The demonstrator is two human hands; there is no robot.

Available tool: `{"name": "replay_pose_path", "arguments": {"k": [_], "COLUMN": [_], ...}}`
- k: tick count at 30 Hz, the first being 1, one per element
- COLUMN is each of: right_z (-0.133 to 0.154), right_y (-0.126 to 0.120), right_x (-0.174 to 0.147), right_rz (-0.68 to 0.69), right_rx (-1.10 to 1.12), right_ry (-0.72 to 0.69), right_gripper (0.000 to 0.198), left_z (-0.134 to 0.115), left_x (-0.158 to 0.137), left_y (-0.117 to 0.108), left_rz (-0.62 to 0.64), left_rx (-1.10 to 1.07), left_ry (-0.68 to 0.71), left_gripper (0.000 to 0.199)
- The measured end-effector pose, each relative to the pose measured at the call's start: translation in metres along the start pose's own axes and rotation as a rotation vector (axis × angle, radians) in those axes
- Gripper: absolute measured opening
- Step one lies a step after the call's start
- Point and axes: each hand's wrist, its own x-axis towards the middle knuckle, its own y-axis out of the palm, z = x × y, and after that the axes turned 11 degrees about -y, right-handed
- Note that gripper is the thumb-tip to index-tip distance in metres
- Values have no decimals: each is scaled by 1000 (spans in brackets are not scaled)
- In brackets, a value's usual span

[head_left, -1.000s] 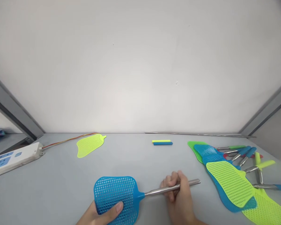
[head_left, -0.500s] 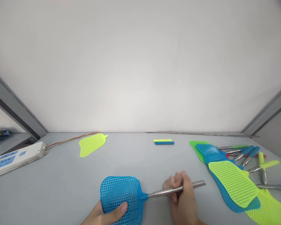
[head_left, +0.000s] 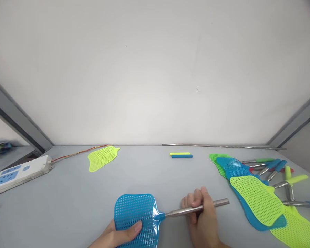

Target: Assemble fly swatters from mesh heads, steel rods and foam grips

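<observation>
Here, right hand (head_left: 202,216) curled, left hand (head_left: 122,237) apparently pinching swatter (head_left: 134,209)

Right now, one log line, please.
left hand: holds blue swatter head | right hand: grips metal shaft | swatter pile: at right

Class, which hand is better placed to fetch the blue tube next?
Probably the right hand: it is nearer the blue tube, though it grips the metal handle. The left hand, farther off, holds the blue swatter head.
</observation>
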Motion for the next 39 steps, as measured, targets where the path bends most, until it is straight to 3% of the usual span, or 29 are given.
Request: {"name": "replay_pose_path", "arguments": {"k": [7, 16, 21, 25, 32, 39], "right_z": [0, 2, 1, 1, -1, 6], "right_y": [-2, 1, 1, 1, 2, 6], "right_x": [0, -3, -3, 0, 8, 26], "right_rz": [36, 7, 31, 101, 211, 346], "right_rx": [40, -11, -85, -174, -309, -435], "right_ry": [5, -6, 20, 73, 64, 180], "right_gripper": [44, 44, 42, 39, 38, 36], "left_z": [4, -1, -8, -16, -29, -39], "left_x": [11, 6, -2, -15, -28, -30], "left_y": [-9, -9, -6, 1, 4, 1], "left_rz": [10, -6, -31, -110, -182, -254], "left_rx": [67, 97, 34, -56, -68, -58], "left_ry": [46, 35, -16, -18, -26, 27], "left_gripper": [34, 31, 55, 65, 56, 59]}}
